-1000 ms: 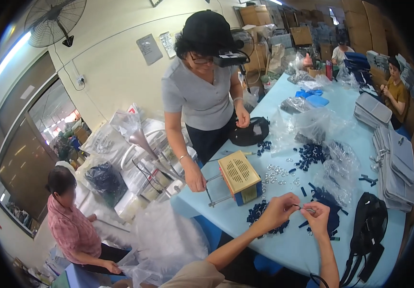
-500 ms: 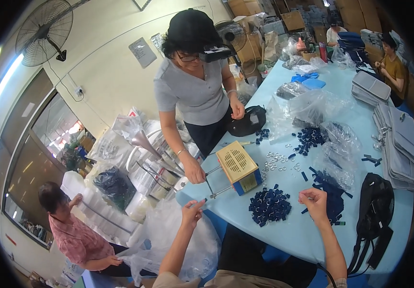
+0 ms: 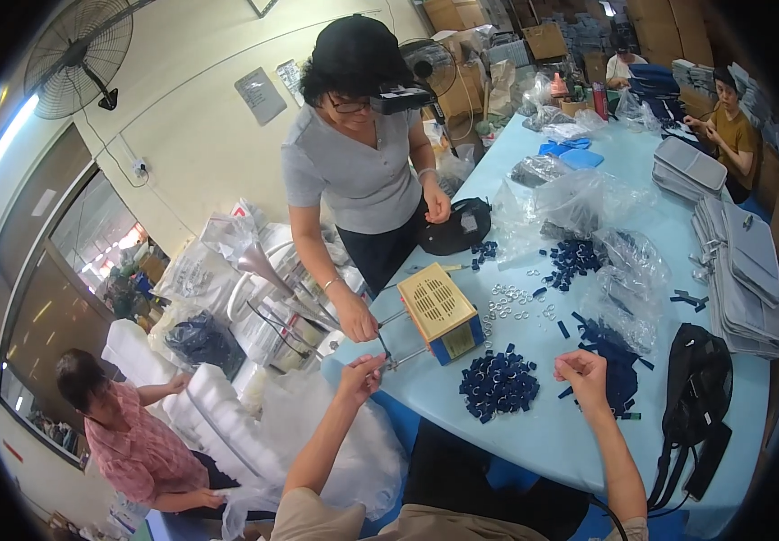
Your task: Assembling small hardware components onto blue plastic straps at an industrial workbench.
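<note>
My left hand (image 3: 360, 379) is pinched closed beside the metal bar at the end of the rods (image 3: 405, 358) of a small yellow and blue box-shaped device (image 3: 443, 311). What its fingertips hold is too small to make out. My right hand (image 3: 585, 377) is raised, thumb and fingers pressed together, near a heap of navy fabric strips (image 3: 619, 383); anything in that pinch I cannot make out. Between my hands lies a pile of small navy fabric loops with metal rings (image 3: 499, 385). Across the corner, a co-worker's hand (image 3: 356, 316) reaches to the device's rods.
Loose metal rings (image 3: 508, 302) and more navy pieces (image 3: 574, 261) lie beyond the device. Clear plastic bags (image 3: 628, 279) cover the table's middle. Grey cases (image 3: 741, 261) and a black bag (image 3: 698, 379) are at right. Another person handles white padding (image 3: 209, 410) at left.
My left hand has moved up to the device's rod end, and its fingers have closed together. My right hand keeps its pinch. The whole view has shifted slightly.
</note>
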A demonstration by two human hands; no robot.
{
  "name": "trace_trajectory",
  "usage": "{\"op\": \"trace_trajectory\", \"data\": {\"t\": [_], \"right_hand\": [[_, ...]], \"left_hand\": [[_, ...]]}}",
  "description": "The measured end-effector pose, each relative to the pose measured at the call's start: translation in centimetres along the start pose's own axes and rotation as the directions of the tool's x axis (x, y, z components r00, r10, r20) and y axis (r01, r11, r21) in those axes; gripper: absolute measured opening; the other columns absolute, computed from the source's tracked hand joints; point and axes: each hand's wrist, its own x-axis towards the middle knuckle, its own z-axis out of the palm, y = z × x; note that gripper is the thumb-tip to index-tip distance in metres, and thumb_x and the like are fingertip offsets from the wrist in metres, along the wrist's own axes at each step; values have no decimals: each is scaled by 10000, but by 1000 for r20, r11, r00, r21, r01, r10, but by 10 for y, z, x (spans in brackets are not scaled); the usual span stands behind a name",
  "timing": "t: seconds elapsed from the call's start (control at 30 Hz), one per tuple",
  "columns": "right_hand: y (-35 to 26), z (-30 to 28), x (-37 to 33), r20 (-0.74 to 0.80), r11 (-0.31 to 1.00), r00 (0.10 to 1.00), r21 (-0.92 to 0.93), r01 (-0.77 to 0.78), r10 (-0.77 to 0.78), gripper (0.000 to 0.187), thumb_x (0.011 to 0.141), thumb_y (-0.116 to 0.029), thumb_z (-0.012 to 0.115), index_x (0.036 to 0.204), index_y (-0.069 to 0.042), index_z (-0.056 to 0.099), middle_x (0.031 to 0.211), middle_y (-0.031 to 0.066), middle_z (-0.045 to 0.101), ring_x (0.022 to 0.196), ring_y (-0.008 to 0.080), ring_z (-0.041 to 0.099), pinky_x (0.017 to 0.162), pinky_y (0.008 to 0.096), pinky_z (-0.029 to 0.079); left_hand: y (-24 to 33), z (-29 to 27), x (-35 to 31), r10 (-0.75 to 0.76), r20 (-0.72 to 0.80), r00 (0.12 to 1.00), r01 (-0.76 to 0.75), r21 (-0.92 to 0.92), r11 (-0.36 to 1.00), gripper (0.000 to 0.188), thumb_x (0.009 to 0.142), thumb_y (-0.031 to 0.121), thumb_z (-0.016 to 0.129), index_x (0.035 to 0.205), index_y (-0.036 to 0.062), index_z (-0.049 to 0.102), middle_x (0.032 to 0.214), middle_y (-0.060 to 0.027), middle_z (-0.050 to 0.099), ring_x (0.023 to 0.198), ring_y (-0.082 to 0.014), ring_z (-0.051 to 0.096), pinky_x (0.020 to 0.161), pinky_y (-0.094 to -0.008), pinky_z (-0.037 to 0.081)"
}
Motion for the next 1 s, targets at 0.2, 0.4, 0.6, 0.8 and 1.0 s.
{"op": "trace_trajectory", "data": {"t": [0.2,0.4,0.6,0.8,1.0], "right_hand": [[-2,1,0,5,1000,1000,-30,-6,6,57,871,-38,708,886,17,700,769,75,699,674,135,669,649,265,541],[-1,-1,0,6,999,1000,-38,-1,2,58,872,-43,709,887,12,703,768,71,699,676,134,669,648,266,539],[1,0,-1,17,999,1000,-38,-7,8,62,874,-47,709,888,13,705,768,72,700,676,131,667,644,265,534],[-2,1,-1,7,999,1000,-41,-28,29,51,860,-32,719,881,15,714,770,60,703,675,114,659,635,252,531],[-3,1,-1,16,999,1000,-41,-17,18,64,870,-42,711,892,18,705,771,72,698,671,132,665,639,261,530]], "left_hand": [[3,2,0,13,29,999,-14,3,1000,358,760,59,853,907,131,535,719,-11,616,487,-71,504,373,-192,315],[9,2,-3,28,41,999,-31,79,996,352,766,39,835,903,132,524,649,29,542,459,-55,455,367,-203,274],[11,4,-5,29,31,999,-32,93,995,372,766,48,841,916,135,511,633,39,519,450,-50,432,371,-206,265],[13,6,-8,36,39,999,-39,103,994,351,779,30,830,883,145,515,653,29,545,462,-49,445,373,-201,260],[13,8,-4,60,31,998,-62,74,995,343,776,21,832,853,148,522,661,14,580,458,-47,444,369,-195,250]]}}
